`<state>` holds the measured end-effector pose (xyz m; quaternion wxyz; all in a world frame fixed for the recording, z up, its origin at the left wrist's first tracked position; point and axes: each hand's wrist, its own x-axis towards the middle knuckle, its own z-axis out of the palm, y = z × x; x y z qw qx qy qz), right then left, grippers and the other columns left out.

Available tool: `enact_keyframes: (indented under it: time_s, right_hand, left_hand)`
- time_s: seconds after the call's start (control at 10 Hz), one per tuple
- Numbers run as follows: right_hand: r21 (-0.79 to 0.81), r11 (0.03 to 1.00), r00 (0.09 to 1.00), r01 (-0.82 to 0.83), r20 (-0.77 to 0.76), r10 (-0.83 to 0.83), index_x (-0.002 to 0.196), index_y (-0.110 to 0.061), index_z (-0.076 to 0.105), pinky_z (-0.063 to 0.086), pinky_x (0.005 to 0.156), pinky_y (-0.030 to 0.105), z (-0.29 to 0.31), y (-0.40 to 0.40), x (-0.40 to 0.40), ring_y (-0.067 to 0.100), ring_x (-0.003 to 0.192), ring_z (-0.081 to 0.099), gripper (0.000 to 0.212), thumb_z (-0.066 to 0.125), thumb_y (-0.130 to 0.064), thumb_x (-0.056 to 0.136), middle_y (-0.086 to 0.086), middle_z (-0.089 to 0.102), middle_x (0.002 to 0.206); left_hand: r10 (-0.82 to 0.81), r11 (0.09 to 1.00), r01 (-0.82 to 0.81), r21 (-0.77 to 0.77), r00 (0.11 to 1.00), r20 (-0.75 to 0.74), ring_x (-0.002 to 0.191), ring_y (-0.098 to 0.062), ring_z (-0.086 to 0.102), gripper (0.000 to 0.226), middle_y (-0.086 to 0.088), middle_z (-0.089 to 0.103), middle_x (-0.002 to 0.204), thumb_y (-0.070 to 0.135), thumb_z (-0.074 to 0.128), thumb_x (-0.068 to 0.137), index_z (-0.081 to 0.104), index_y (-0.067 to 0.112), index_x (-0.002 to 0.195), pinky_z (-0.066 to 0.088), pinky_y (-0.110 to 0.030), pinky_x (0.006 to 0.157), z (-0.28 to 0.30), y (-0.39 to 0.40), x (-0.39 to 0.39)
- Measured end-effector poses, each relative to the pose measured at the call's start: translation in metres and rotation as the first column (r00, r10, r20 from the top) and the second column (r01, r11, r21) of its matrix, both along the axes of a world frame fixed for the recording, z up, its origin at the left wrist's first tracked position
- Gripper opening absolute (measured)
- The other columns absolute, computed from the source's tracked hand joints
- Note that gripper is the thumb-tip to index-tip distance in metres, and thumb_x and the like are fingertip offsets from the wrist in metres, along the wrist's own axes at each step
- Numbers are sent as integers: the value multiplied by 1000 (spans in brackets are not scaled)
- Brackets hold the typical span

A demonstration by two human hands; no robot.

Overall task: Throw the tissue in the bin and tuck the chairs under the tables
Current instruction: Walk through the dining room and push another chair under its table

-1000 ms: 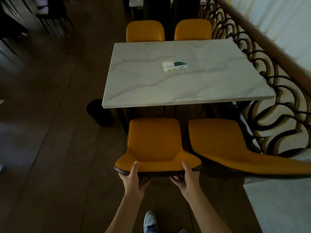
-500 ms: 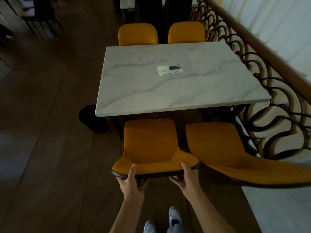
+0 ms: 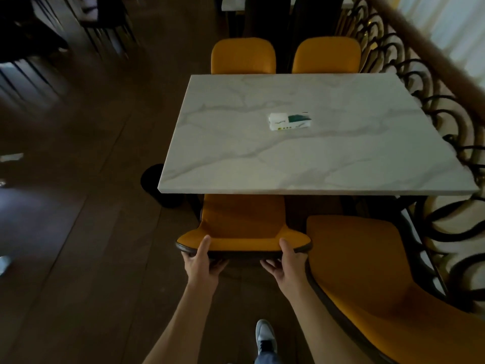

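Left hand [image 3: 200,262] and right hand [image 3: 286,266] clamp the near chair [image 3: 242,224] backrest, thumbs on top, fingers curled beneath. Seat front sits under the table [image 3: 236,164] at 12 o'clock.

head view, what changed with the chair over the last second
The held chair slid forward, so its seat now runs under the near edge of the table. Left hand and right hand keep their grip on its backrest. The tissue pack, bin and right-hand chair stayed put.
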<state>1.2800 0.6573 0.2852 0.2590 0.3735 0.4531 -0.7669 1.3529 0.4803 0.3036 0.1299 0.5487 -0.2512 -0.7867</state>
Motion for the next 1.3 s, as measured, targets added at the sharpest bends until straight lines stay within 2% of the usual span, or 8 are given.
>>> enact_keyframes:
  time_s: [0.2, 0.5, 0.6, 0.8, 1.0, 1.1, 1.2, 1.3]
  right_hand:
    - [-17, 999, 999, -37, -13, 37, 137, -28, 32, 54, 87, 62, -1, -13, -56, 41, 108, 56, 62, 69, -14, 89, 19, 49, 126]
    - [-62, 997, 998, -36, -55, 33, 138, -28, 29, 53, 90, 63, 5, -32, -99, 40, 106, 60, 65, 69, -14, 89, 20, 50, 123]
    - [-32, 998, 999, -45, -26, 45, 138, -30, 28, 53, 90, 62, -9, -39, -117, 39, 107, 61, 64, 68, -15, 90, 19, 51, 124]
    - [-39, 998, 999, -45, -19, 44, 138, -31, 28, 55, 86, 61, -10, -37, -115, 40, 108, 61, 67, 70, -18, 88, 19, 51, 127]
    - [72, 983, 986, -167, 9, 167, 146, -32, 23, 57, 84, 59, -4, -30, -114, 39, 111, 56, 83, 76, -35, 83, 11, 49, 120]
    - [181, 958, 971, -223, -49, 235, 152, -31, 17, 51, 94, 61, 5, -19, -110, 39, 122, 49, 92, 75, -42, 82, 12, 44, 138]
    - [447, 855, 896, -261, -217, 387, 157, -25, -2, 30, 114, 60, 13, -3, -108, 38, 148, 22, 105, 71, -46, 84, 8, 15, 164]
    - [738, 644, 677, -202, -370, 637, 158, -16, 0, 19, 120, 49, 35, 6, -110, 31, 152, 9, 100, 64, -50, 88, 9, 6, 166]
  left_hand:
    - [40, 999, -40, 2, 999, 11, 124, -47, 48, 96, -13, 43, 142, 15, 80, 79, 24, 41, 152, 51, -68, 87, 1, -9, -51]
    - [30, 999, -31, -41, 1000, -7, 122, -44, 50, 85, -14, 44, 140, 17, 79, 82, 31, 34, 150, 53, -68, 82, 10, -29, -94]
    - [65, 997, -63, -45, 996, 61, 121, -43, 50, 82, -14, 45, 138, 16, 77, 83, 32, 32, 149, 53, -67, 84, 0, -32, -113]
    - [45, 998, -44, -39, 998, 40, 112, -41, 54, 81, -13, 47, 134, 20, 78, 83, 33, 34, 149, 55, -66, 81, -3, -32, -111]
    - [-12, 990, 31, -138, 991, 131, 109, -37, 60, 76, -10, 54, 128, 34, 78, 83, 35, 33, 145, 57, -62, 81, 2, -28, -110]
    - [-27, 955, 87, -282, 977, 210, 115, -33, 59, 87, -10, 55, 135, 41, 80, 79, 29, 28, 149, 53, -55, 93, 11, -19, -109]
    - [-109, 836, 270, -477, 935, 337, 139, -35, 40, 102, -8, 33, 157, 41, 74, 85, 4, 26, 158, 37, -48, 110, 25, -6, -101]
    - [-181, 596, 444, -669, 886, 427, 151, -34, 15, 99, -10, 7, 166, 40, 70, 89, 1, 28, 159, 28, -52, 114, 43, 7, -94]
